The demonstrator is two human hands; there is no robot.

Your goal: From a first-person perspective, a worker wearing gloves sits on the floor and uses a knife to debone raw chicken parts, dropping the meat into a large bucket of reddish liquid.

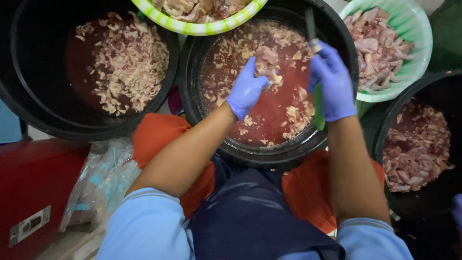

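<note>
Here a pale meat piece point(266, 65) is pinched in the closed grip of the left hand point(246, 91) over the centre black tub point(269, 154); just R of it, a green-handled knife point(318, 103) is gripped by the right hand point(332, 82), handle down, blade up twd tub's far rim. Left hand nearer the meat.

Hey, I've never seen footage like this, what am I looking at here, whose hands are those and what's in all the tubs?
This is one picture from a camera worn on a person's head, looking down at their own two hands in blue gloves. The left hand holds a piece of raw meat over a black tub of reddish liquid with meat scraps. The right hand grips a knife with a green handle. Another black tub sits at left, a third at right. A green basket of meat pieces stands behind, and a green-and-white striped bowl at top.
</note>
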